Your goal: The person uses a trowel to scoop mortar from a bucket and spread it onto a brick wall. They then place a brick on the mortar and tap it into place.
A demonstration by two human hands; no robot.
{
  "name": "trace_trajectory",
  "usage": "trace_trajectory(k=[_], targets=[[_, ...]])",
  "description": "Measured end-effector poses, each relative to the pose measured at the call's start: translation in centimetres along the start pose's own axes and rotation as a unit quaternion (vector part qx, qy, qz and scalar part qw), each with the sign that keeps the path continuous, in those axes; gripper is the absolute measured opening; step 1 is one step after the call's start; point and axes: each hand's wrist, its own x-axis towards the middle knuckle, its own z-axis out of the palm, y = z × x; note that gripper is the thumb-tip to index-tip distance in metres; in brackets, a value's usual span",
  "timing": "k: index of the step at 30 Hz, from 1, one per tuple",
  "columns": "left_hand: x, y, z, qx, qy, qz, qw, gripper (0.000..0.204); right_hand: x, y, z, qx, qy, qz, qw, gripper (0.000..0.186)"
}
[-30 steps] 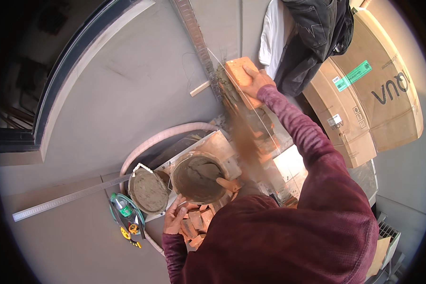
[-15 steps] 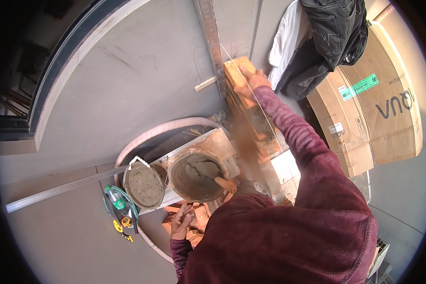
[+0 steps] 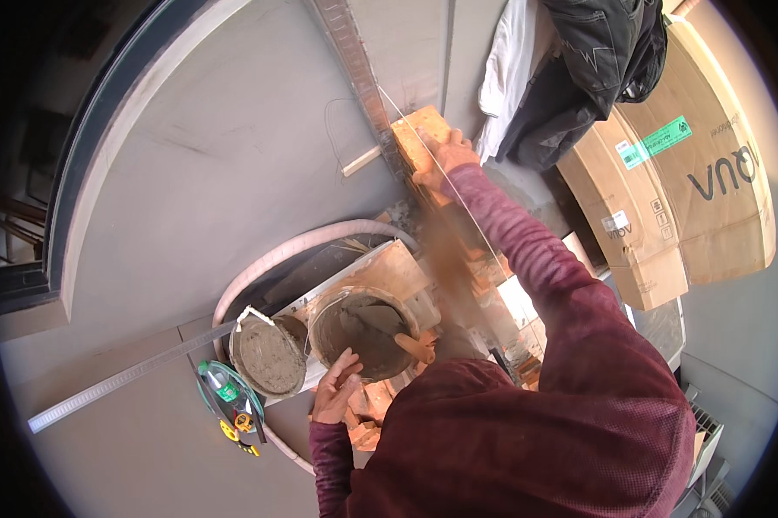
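My right hand [image 3: 448, 160] reaches far forward and grips an orange brick [image 3: 417, 136] on top of a narrow stack of brickwork, beside a taut white string [image 3: 477, 226]. Held low near the bucket's front rim, my left hand [image 3: 335, 388] has its fingers apart and nothing in it. That bucket [image 3: 320, 324] contains grey mortar, with a trowel [image 3: 417, 349] standing in it, wooden handle toward me. Left of it is a second bucket of mortar [image 3: 266, 356] with a white-wrapped handle. Broken bricks [image 3: 373, 403] lie below my left hand. A brown blur hides part of the brickwork.
A metal straightedge [image 3: 354, 65] stands against the wall at the brickwork. Another long metal bar [image 3: 121, 388] extends left. A pale hose [image 3: 277, 252] curves around the buckets; a green bottle [image 3: 221, 386] lies left. Dark clothing [image 3: 549, 121] and cardboard boxes [image 3: 708, 147] are at right.
My left hand has risen from beside the broken bricks to the bucket's rim. The right hand stays on the brick. The whole view has shifted slightly.
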Motion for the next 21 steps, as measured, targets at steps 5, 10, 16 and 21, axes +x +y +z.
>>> trace_trajectory(k=[5,10,16,21], targets=[[6.1,3.3,2.4,0.074,-0.102,0.028,0.992,0.056,0.0,0.4,0.2,0.021,0.009,-0.013,1.000,0.093],[17.7,8.7,6.4,0.222,-0.088,0.118,0.964,0.049,0.2,1.2,0.2,0.008,0.040,-0.033,0.999,0.093],[27.8,15.3,11.3,0.050,0.006,0.050,0.997,0.071,0.3,0.3,1.0,-0.018,0.033,-0.009,0.999,0.090],[31.6,16.0,15.1,0.070,0.030,0.031,0.997,0.077,0.8,1.0,1.9,-0.016,0.074,-0.021,0.997,0.081]])
